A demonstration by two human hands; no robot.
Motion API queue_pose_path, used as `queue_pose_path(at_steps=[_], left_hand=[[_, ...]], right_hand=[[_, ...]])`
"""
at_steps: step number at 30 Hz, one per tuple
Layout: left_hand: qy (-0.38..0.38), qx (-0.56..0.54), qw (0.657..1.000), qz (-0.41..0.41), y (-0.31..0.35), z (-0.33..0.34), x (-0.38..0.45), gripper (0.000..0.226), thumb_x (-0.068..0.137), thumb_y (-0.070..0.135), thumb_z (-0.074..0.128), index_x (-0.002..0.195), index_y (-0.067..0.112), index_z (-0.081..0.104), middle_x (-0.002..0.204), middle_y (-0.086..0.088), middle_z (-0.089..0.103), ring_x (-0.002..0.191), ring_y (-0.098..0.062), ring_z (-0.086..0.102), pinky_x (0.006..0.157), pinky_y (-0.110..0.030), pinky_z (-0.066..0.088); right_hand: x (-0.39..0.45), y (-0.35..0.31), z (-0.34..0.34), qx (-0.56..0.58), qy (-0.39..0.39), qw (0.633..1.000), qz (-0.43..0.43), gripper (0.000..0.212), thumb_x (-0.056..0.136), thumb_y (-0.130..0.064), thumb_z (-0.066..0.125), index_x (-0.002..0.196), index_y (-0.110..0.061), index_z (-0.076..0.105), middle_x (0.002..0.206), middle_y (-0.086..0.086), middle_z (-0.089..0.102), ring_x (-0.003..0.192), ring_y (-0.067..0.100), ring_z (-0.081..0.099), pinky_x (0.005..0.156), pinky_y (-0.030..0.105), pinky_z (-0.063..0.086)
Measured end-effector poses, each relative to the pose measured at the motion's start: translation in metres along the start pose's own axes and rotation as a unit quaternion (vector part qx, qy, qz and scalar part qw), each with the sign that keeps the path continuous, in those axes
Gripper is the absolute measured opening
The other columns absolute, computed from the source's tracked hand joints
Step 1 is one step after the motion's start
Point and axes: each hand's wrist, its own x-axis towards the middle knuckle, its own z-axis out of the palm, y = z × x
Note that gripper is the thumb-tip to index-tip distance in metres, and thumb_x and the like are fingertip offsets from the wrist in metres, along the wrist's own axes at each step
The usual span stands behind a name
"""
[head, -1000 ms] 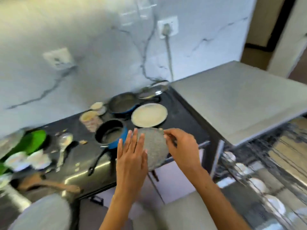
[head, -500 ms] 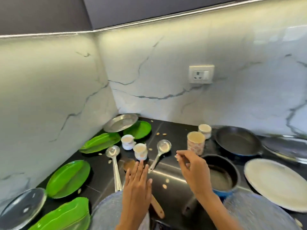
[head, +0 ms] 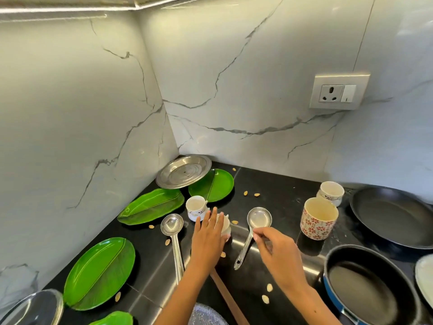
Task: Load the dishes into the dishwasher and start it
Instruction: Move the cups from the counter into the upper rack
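Observation:
Dirty dishes lie on the black counter. My left hand reaches forward with straight fingers resting over a small white cup, which it partly hides. My right hand pinches the handle of a steel ladle just below its bowl. A second steel ladle lies left of my left hand. Another white cup stands just beyond my left fingertips. A red-flowered mug and a small white cup stand to the right.
Several green leaf-shaped plates and a steel plate fill the corner. A black frying pan, a blue saucepan and a white plate sit at right. A wooden handle, a glass lid and scattered nuts lie nearby.
The view has swung left from the dishwasher to the counter corner. Both hands moved forward: the left came down over the white cup, the right dropped onto the ladle handle.

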Motion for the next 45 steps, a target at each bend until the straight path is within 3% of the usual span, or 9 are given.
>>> queue_pose_path(at_steps=[4, 8, 15, 22, 27, 32, 36, 41, 45], left_hand=[[-0.038, -0.002, 0.999, 0.018, -0.007, 0.013, 0.013, 0.077, 0.036, 0.042, 0.094, 0.104, 0.015, 0.072, 0.107, -0.009, 0.070, 0.097, -0.024, 0.068, 0.077, -0.043, 0.055], [0.016, -0.018, 0.998, 0.052, -0.010, 0.015, 0.020, 0.078, 0.026, 0.037, 0.095, 0.097, 0.015, 0.072, 0.086, 0.000, 0.068, 0.077, -0.020, 0.068, 0.074, -0.040, 0.050], [0.173, -0.048, 0.980, 0.087, 0.015, -0.034, 0.009, 0.071, 0.047, 0.028, 0.092, 0.112, 0.013, 0.066, 0.094, -0.003, 0.064, 0.093, -0.021, 0.059, 0.089, -0.052, 0.047], [0.178, -0.151, 0.958, 0.165, 0.085, -0.103, -0.035, 0.069, 0.069, 0.040, 0.081, 0.129, 0.019, 0.055, 0.114, -0.003, 0.060, 0.109, -0.020, 0.059, 0.112, -0.038, 0.015], [0.172, -0.209, 0.919, 0.285, 0.170, -0.152, -0.093, 0.061, 0.077, 0.048, 0.067, 0.129, 0.021, 0.052, 0.117, -0.001, 0.059, 0.111, -0.015, 0.055, 0.113, -0.044, 0.019], [0.121, -0.294, 0.854, 0.412, 0.275, -0.171, -0.173, 0.062, 0.084, 0.048, 0.061, 0.137, 0.018, 0.049, 0.131, -0.001, 0.054, 0.124, -0.014, 0.048, 0.113, -0.046, 0.022], [0.116, -0.308, 0.811, 0.484, 0.373, -0.155, -0.243, 0.064, 0.088, 0.053, 0.050, 0.139, 0.014, 0.044, 0.143, -0.008, 0.046, 0.133, -0.021, 0.039, 0.111, -0.043, 0.025], [0.088, -0.292, 0.773, 0.556, 0.482, -0.118, -0.346, 0.053, 0.098, 0.043, 0.037, 0.142, 0.015, 0.038, 0.151, -0.007, 0.034, 0.139, -0.023, 0.031, 0.110, -0.043, 0.026], [0.024, -0.280, 0.737, 0.615, 0.543, -0.074, -0.421, 0.052, 0.093, 0.039, 0.043, 0.140, 0.015, 0.046, 0.151, -0.006, 0.035, 0.139, -0.024, 0.030, 0.110, -0.043, 0.024]], right_hand=[[0.003, 0.007, 0.003, 0.001, -0.003, 1.000, 0.006, 0.012, 0.085, -0.021, 0.067, 0.095, -0.027, 0.067, 0.084, -0.020, 0.065, 0.074, 0.001, 0.062, 0.063, 0.020, 0.053], [0.003, 0.013, 0.001, 0.002, 0.005, 1.000, 0.014, 0.012, 0.086, -0.022, 0.066, 0.096, -0.028, 0.067, 0.086, -0.019, 0.066, 0.076, 0.004, 0.062, 0.063, 0.027, 0.054], [-0.013, 0.017, -0.022, 0.017, 0.023, 1.000, 0.000, 0.012, 0.087, -0.021, 0.064, 0.098, -0.026, 0.067, 0.089, -0.020, 0.065, 0.079, 0.004, 0.063, 0.064, 0.030, 0.055], [-0.064, 0.017, -0.087, -0.013, 0.058, 0.996, -0.064, 0.032, 0.079, -0.026, 0.073, 0.109, -0.028, 0.063, 0.114, -0.021, 0.058, 0.097, -0.002, 0.060, 0.073, 0.020, 0.054], [-0.134, 0.017, -0.153, 0.013, 0.092, 0.993, -0.071, 0.069, 0.071, -0.044, 0.076, 0.130, -0.027, 0.046, 0.138, -0.014, 0.046, 0.124, 0.001, 0.045, 0.096, 0.014, 0.041], [-0.252, 0.025, -0.243, 0.016, 0.187, 0.982, 0.006, 0.061, 0.067, -0.055, 0.068, 0.120, -0.037, 0.044, 0.113, -0.024, 0.057, 0.099, -0.004, 0.057, 0.079, 0.006, 0.043], [-0.378, 0.045, -0.316, -0.032, 0.265, 0.960, 0.090, 0.063, 0.063, -0.044, 0.082, 0.116, -0.033, 0.049, 0.107, -0.022, 0.060, 0.093, -0.001, 0.060, 0.077, 0.008, 0.045], [-0.547, 0.070, -0.394, -0.102, 0.386, 0.882, 0.250, 0.066, 0.059, -0.026, 0.088, 0.116, -0.019, 0.056, 0.097, -0.016, 0.063, 0.086, 0.002, 0.061, 0.075, 0.008, 0.045], [-0.653, 0.092, -0.420, -0.180, 0.416, 0.827, 0.333, 0.064, 0.060, -0.025, 0.087, 0.116, -0.014, 0.059, 0.103, -0.002, 0.062, 0.084, 0.015, 0.062, 0.071, 0.024, 0.050]])
